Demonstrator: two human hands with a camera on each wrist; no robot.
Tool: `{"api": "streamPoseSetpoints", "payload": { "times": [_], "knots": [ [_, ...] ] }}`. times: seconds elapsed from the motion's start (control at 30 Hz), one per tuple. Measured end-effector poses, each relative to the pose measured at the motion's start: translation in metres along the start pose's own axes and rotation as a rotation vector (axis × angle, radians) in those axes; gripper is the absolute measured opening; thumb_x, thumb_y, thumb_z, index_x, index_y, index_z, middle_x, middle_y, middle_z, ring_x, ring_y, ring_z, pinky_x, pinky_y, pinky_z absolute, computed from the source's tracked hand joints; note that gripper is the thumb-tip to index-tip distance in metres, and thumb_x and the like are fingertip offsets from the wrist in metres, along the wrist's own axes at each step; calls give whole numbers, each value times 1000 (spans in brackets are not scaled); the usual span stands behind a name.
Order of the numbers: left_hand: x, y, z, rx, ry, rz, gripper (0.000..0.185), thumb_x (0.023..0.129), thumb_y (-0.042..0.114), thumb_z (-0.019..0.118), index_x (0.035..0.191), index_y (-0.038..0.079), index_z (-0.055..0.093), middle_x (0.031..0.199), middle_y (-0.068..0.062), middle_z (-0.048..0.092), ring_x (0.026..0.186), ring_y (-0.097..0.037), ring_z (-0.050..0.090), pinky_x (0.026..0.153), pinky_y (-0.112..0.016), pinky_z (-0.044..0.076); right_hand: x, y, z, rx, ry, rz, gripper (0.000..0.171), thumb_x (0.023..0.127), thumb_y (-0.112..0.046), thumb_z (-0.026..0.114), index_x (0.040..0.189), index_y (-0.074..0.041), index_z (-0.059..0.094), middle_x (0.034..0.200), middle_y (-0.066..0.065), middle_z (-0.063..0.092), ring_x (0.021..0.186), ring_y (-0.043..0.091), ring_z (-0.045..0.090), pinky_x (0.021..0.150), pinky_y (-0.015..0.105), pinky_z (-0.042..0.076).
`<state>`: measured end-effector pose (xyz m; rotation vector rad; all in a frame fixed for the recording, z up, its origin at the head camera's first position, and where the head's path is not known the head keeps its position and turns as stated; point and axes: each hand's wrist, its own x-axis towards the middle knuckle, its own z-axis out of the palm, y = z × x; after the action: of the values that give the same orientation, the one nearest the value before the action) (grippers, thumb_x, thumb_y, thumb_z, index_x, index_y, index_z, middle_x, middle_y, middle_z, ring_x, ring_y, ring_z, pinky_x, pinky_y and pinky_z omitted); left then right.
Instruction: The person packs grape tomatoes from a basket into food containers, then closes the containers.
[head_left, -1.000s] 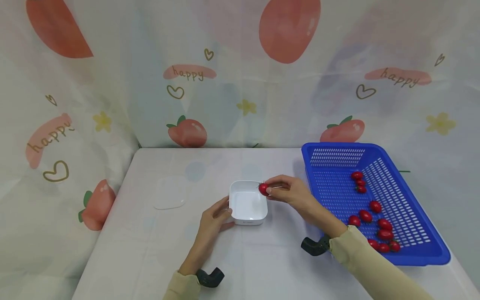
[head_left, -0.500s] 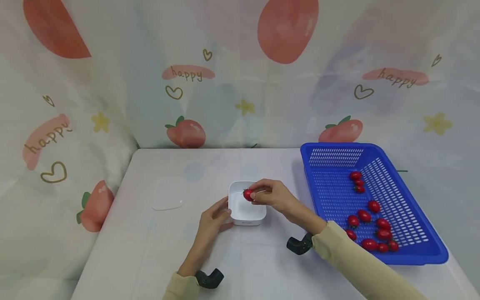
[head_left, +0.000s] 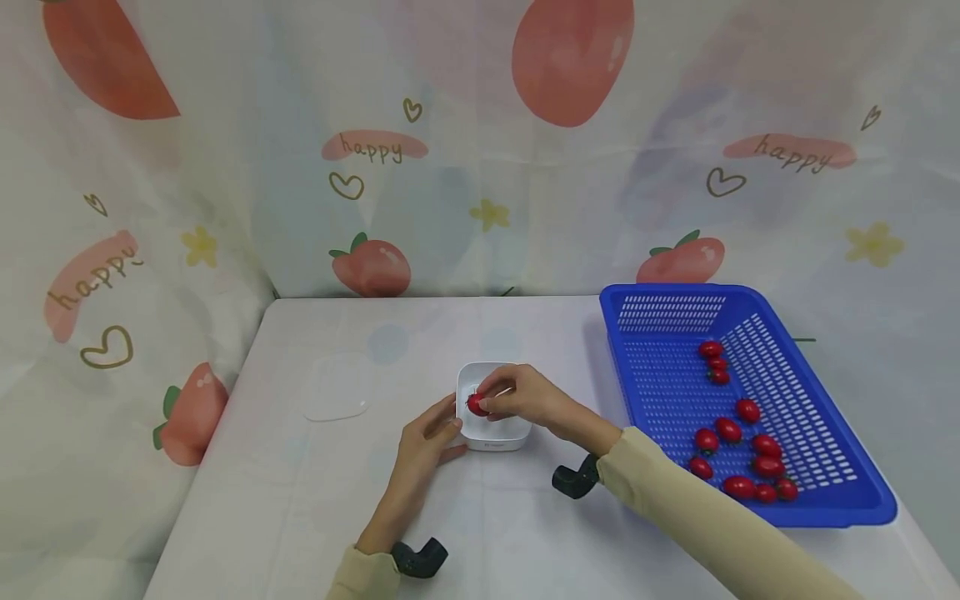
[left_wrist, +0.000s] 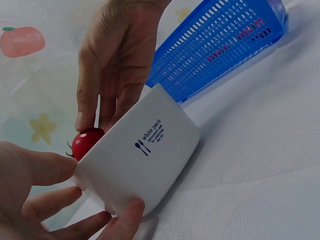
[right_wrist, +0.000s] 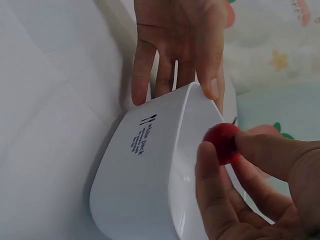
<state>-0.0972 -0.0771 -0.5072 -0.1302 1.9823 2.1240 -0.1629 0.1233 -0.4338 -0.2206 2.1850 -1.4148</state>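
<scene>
A white square container (head_left: 504, 435) stands mid-table. My left hand (head_left: 447, 423) grips its left side; in the left wrist view my fingers (left_wrist: 47, 169) and thumb lie round its near corner (left_wrist: 142, 160). Just above the container's left inner part, my right hand (head_left: 489, 402) pinches a red cherry tomato (head_left: 475, 404) between thumb and fingers. The right wrist view shows that tomato (right_wrist: 221, 142) over the container's rim (right_wrist: 150, 170), with my left hand (right_wrist: 175, 45) behind the container. The tomato (left_wrist: 87, 142) also peeks over the rim in the left wrist view.
A blue slotted basket (head_left: 675, 290) stands at the right with several cherry tomatoes (head_left: 731, 431) inside. A translucent lid (head_left: 337, 389) lies flat to the container's left. Printed cloth hangs behind and to the left of the white-covered table (head_left: 300, 500).
My right hand carried the tomato leftward from the container's far right corner across and down to its left inner part. The left hand kept its hold on the container.
</scene>
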Motion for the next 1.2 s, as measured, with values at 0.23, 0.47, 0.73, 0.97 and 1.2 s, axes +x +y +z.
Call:
{"api": "streamPoseSetpoints", "payload": {
  "times": [0.23,0.47,0.73,0.97,1.2],
  "knots": [
    [0,-1,-1,0,-4,11,52,105,15,61,155,9,49,156,-20,52,136,-38,59,100,-44,62,9,-2,7,-44,-31,49,20,94,-2,72,112,4,70,103,14,71,84,17,73,86,35,67],
    [0,-1,-2,-10,-7,18,52,104,14,61,154,9,50,156,-21,52,135,-37,60,99,-44,62,15,0,12,-110,-33,76,14,92,-2,74,105,2,71,96,11,71,79,18,73,81,33,67],
    [1,-3,-1,-16,1,1,52,104,14,62,154,9,51,155,-20,53,136,-37,60,99,-44,62,18,0,19,-241,-57,50,10,90,-2,77,99,1,72,86,8,72,75,15,68,73,27,65],
    [-1,-2,0,-5,-1,1,52,105,15,61,155,10,50,157,-19,52,137,-37,59,100,-45,62,18,1,26,-321,-60,54,10,90,-1,77,99,-2,74,85,7,70,77,15,64,70,24,62],
    [-1,-2,1,13,10,1,51,105,16,61,154,9,50,156,-20,53,135,-38,61,99,-45,62,20,1,27,-354,-68,60,11,90,-3,77,100,-2,74,88,7,71,76,14,64,70,24,62]
  ]
}}
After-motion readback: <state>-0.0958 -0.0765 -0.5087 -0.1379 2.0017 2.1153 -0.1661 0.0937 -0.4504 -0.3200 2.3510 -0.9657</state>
